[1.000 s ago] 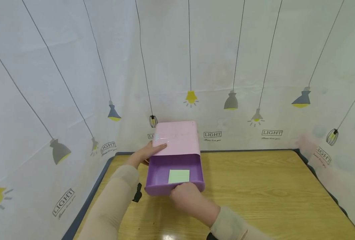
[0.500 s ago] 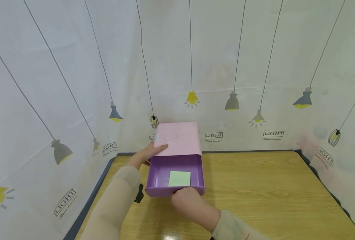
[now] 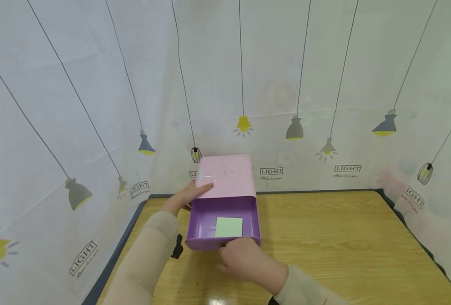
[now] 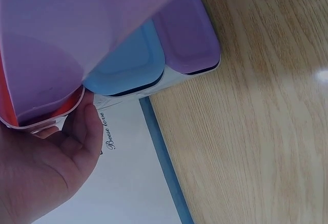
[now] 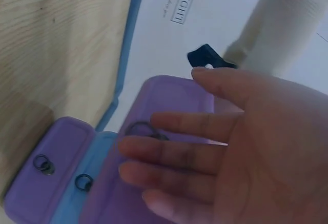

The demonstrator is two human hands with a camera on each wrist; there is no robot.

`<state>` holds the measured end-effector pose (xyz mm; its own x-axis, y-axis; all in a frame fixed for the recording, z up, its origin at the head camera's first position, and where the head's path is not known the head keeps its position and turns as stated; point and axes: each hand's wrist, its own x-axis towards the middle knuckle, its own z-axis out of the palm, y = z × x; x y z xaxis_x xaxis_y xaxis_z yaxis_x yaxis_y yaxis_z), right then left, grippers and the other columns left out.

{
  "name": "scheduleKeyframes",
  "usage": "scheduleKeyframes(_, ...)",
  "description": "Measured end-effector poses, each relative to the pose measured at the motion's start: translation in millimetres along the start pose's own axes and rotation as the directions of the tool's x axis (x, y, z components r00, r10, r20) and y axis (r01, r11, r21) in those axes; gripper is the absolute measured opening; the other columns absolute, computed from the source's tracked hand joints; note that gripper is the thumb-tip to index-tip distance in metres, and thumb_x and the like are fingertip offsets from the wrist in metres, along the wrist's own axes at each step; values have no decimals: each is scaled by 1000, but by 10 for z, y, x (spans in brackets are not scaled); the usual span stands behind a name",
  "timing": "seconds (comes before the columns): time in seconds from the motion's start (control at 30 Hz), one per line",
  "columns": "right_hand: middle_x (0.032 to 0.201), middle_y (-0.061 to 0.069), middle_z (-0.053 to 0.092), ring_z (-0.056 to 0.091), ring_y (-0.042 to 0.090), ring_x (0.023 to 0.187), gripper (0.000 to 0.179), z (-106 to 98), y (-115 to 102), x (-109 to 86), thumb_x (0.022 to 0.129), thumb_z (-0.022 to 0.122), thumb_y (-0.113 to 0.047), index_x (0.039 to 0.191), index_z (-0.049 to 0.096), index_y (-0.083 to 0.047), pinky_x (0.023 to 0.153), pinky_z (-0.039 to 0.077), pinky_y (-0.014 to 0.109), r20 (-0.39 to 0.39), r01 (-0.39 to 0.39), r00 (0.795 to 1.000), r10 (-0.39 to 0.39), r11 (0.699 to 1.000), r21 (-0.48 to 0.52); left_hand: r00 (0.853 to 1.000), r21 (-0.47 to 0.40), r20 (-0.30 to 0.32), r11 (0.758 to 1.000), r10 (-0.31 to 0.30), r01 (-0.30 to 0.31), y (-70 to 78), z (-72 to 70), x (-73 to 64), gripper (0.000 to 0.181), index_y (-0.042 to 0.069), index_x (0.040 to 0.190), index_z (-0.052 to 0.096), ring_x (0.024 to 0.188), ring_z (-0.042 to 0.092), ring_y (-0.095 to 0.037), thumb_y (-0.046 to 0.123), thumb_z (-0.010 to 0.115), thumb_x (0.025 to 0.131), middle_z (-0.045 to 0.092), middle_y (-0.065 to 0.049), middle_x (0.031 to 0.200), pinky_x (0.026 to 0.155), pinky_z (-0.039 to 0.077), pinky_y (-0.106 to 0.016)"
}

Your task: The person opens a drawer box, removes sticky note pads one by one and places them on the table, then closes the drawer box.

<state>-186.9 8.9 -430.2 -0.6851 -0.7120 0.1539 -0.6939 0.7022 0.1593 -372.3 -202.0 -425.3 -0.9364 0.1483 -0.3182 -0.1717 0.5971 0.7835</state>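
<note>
Left hand (image 3: 187, 195) clamped on pink cabinet (image 3: 227, 176), right hand (image 3: 246, 261) with fingers extended at extended purple drawer (image 3: 205, 243), lower centre.

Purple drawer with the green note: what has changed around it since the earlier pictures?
The right hand has shifted slightly right and seems to have let go of the front of the purple drawer; in the right wrist view its fingers are extended. The drawer's front rim sits slightly lower, showing more of the green note. Unchanged: the left hand on the pink case, and the drawer pulled out.
</note>
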Motion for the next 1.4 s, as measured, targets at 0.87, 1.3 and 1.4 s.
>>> scheduleKeyframes(0.87,101,-3,69,63,12,90,29,-345,865,378,98,59,-34,113,71,-12,81,51,34,164,-124,986,38,820,559,999,-3,2,999,-33,33,7,10,-23,107,12,154,8,104,59,-38,75,55,82,48,-25,131,78,53,-47)
scheduleKeyframes(1.3,115,4,67,59,22,111,33,-165,1067,645,96,59,-33,116,69,-9,95,47,37,382,-210,924,-10,823,528,999,5,-9,999,-34,34,34,26,-49,102,9,153,11,100,61,-37,71,55,84,52,-25,125,76,54,-47)
scheduleKeyframes(1.4,115,5,67,59,22,111,34,-120,1107,673,95,60,-33,116,68,-8,95,46,36,398,-212,917,-19,822,529,999,0,-8,999,-36,36,35,23,-50,103,10,153,11,101,61,-38,72,55,84,52,-25,125,77,54,-47)
